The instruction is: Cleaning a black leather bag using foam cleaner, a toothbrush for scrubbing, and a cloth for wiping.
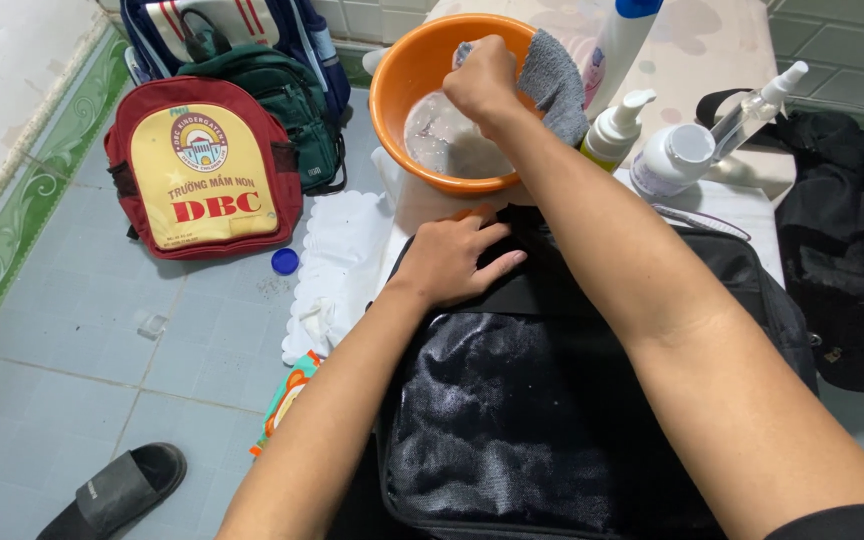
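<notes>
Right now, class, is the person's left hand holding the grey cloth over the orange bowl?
No. The right hand holds the grey cloth over the orange bowl, while the left hand rests flat on the black bag.

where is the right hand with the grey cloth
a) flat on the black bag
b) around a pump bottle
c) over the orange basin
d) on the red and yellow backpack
c: the right hand grips the grey cloth over the orange basin, while the left hand lies on the black bag.
</notes>
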